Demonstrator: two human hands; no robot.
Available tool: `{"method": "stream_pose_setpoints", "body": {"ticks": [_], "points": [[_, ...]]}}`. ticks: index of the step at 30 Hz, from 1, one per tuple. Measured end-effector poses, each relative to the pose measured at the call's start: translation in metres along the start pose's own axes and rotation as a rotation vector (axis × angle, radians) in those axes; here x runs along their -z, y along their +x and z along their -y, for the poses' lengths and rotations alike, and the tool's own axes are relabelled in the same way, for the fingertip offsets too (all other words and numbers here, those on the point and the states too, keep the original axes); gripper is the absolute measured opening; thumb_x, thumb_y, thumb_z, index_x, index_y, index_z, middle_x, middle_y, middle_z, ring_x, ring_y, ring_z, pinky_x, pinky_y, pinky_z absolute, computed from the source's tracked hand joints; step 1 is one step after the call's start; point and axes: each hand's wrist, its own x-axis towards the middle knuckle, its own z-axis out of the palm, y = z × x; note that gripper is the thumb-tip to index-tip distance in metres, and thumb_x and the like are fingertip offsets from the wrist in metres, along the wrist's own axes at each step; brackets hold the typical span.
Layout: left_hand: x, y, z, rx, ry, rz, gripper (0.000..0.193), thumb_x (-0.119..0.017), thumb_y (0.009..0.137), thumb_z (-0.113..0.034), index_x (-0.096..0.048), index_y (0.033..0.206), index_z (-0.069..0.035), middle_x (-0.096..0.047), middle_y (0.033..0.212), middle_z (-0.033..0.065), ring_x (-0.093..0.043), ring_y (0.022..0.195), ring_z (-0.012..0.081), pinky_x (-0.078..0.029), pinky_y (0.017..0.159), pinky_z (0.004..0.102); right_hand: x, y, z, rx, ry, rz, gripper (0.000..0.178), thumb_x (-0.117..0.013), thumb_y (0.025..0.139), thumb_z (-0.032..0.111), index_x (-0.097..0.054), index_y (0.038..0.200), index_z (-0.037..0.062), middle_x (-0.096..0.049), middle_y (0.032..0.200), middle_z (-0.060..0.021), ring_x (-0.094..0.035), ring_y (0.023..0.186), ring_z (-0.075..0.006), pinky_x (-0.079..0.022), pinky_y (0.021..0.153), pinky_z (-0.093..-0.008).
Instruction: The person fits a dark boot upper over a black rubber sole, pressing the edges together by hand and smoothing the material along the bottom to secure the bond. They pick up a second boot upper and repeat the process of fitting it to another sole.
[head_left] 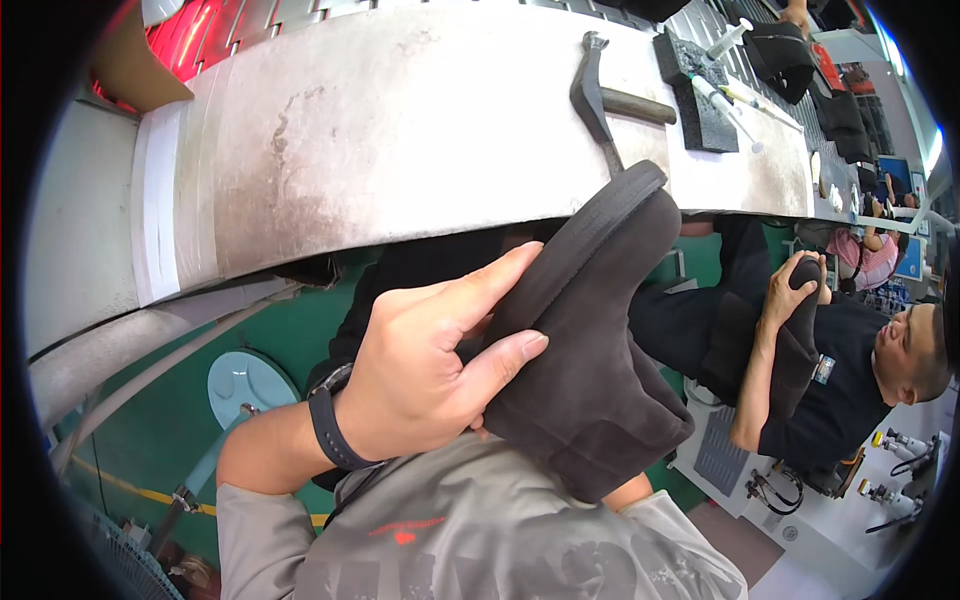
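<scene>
A dark suede ankle boot [590, 370] is tilted in front of my chest, its thick black sole facing up and to the left. My left hand [430, 350] grips it by the sole, thumb on the suede side and fingers along the sole's edge. My right forearm [628, 493] shows just below the boot. The boot covers nearly all of my right hand, so its grip cannot be made out. Beyond the toe, a hammer [594, 100] with a dark head lies on the pale worktable [400, 130].
Syringes [722, 105] rest on a black foam block [705, 125] at the table's far right. A conveyor of metal slats [290, 12] runs behind. To the right a co-worker [850, 370] holds another dark boot [797, 350]. A round light-blue stool [250, 385] stands lower left.
</scene>
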Motion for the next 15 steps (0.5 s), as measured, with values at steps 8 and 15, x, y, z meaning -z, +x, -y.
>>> {"method": "stream_pose_setpoints", "body": {"ticks": [8, 15], "points": [[-0.0049, -0.0016, -0.0010, 0.106, -0.036, -0.026, 0.058, -0.080, 0.091, -0.003, -0.060, 0.144, 0.011, -0.076, 0.112, 0.0295, -0.078, 0.090, 0.0385, -0.061, 0.082, 0.0374, 0.0003, 0.0004, -0.0041, -0.023, -0.001, 0.012, 0.041, -0.060, 0.108, 0.028, -0.059, 0.134, -0.0030, -0.073, 0.115, -0.0119, -0.068, 0.108, -0.0145, -0.055, 0.100, -0.0314], [-0.0074, -0.0020, 0.0041, 0.096, -0.001, -0.042, 0.056, -0.078, 0.093, -0.003, -0.059, 0.144, 0.013, -0.074, 0.117, 0.0329, -0.077, 0.098, 0.0421, -0.061, 0.086, 0.0390, -0.0006, 0.0026, 0.0025, -0.015, 0.007, 0.008, 0.041, -0.057, 0.109, 0.031, -0.061, 0.131, -0.0032, -0.074, 0.113, -0.0128, -0.069, 0.106, -0.0164, -0.054, 0.100, -0.0327]]}}
